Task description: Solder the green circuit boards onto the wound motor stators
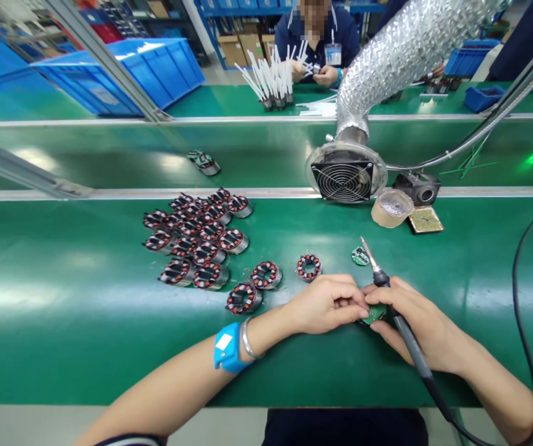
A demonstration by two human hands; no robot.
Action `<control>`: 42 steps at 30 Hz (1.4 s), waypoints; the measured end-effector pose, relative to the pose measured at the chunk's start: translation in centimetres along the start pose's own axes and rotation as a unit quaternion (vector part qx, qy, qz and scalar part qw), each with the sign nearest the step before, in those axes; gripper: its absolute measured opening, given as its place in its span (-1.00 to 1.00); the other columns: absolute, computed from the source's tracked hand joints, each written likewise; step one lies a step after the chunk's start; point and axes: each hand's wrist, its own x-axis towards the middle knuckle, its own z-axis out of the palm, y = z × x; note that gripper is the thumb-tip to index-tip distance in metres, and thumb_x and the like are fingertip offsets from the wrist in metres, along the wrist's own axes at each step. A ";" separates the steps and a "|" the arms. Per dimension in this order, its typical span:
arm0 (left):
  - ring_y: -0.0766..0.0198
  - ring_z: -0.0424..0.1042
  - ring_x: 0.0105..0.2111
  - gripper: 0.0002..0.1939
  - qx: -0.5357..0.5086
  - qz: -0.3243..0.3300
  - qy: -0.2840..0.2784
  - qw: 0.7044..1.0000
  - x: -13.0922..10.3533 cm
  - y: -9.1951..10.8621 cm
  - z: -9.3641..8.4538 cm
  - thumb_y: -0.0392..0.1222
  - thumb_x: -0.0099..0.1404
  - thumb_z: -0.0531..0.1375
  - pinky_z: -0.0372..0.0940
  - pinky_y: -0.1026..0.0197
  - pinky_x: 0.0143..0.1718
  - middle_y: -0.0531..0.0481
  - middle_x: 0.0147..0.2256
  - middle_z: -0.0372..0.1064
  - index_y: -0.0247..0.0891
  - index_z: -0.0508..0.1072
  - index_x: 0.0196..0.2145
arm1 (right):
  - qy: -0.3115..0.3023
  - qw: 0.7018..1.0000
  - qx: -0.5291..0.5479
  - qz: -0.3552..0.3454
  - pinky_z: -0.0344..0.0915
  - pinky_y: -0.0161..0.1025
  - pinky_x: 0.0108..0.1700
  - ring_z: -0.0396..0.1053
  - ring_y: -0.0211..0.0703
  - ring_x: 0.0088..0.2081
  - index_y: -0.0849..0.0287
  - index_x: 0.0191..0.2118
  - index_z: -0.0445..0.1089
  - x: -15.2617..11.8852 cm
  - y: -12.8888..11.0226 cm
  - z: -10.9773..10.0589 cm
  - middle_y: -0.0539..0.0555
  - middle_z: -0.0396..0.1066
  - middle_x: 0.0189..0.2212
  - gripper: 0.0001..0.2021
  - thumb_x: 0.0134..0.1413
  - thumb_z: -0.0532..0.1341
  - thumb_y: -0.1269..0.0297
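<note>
My left hand [334,303] is closed, its fingertips pinching the edge of a round green circuit board [377,314]. My right hand [422,319] grips the board's other side with thumb and fingers, and also holds a soldering iron [406,337] that runs across it. The iron's metal tip points up and away, close to a second small circuit board [360,256] lying on the bench. What sits under the held board is mostly hidden by my fingers. Just beyond my left hand lies a single wound motor stator [309,267].
Several stators [208,253] stand grouped left of my hands. A fume extractor fan [343,179] with a foil duct, a tape roll [392,207], a soldering sponge [425,219] and a black iron stand [419,188] are at the back. Across the bench, a person handles parts beside white tubes [271,77].
</note>
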 end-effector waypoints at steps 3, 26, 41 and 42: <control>0.45 0.27 -0.56 -0.88 0.063 0.032 0.003 0.997 0.3 0.7 0.3 -0.23 0.23 0.22 0.26 0.40 -0.50 0.03 -0.44 0.31 -0.33 0.53 -0.37 | 0.041 0.999 -0.011 -0.015 0.32 -0.03 0.04 0.30 -0.03 0.02 0.09 0.09 0.18 -0.1 -0.2 -0.1 0.14 0.38 -0.03 -0.57 0.10 0.17 0.49; 0.45 0.18 -0.56 -0.92 0.170 -0.059 0.004 0.984 0.7 2.6 0.8 -0.38 0.10 0.22 0.10 0.39 -0.51 0.12 -0.53 0.24 -0.31 0.41 -0.52 | 0.221 0.967 -0.126 0.030 0.38 -0.24 -0.29 0.44 -0.19 -0.34 0.18 0.17 0.29 -3.7 -4.3 -0.5 0.09 0.49 -0.29 -0.50 0.10 0.17 0.59; 0.42 0.23 -0.51 -0.91 0.169 -0.049 0.015 0.984 0.6 2.6 0.9 -0.41 0.08 0.18 0.13 0.36 -0.46 0.11 -0.53 0.24 -0.31 0.39 -0.53 | 0.189 0.974 -0.122 0.010 0.39 -0.24 -0.40 0.41 -0.21 -0.45 0.29 -0.15 0.41 -3.5 -6.8 -0.8 0.09 0.45 -0.44 -0.74 0.01 0.13 0.58; 0.42 0.23 -0.51 -0.91 0.168 -0.050 0.016 0.984 0.6 2.6 0.9 -0.41 0.08 0.18 0.13 0.36 -0.46 0.11 -0.53 0.24 -0.31 0.39 -0.53 | 0.188 0.974 -0.127 0.010 0.39 -0.24 -0.39 0.42 -0.20 -0.44 0.28 -0.15 0.41 -3.5 -6.8 -0.8 0.08 0.46 -0.43 -0.74 0.01 0.13 0.57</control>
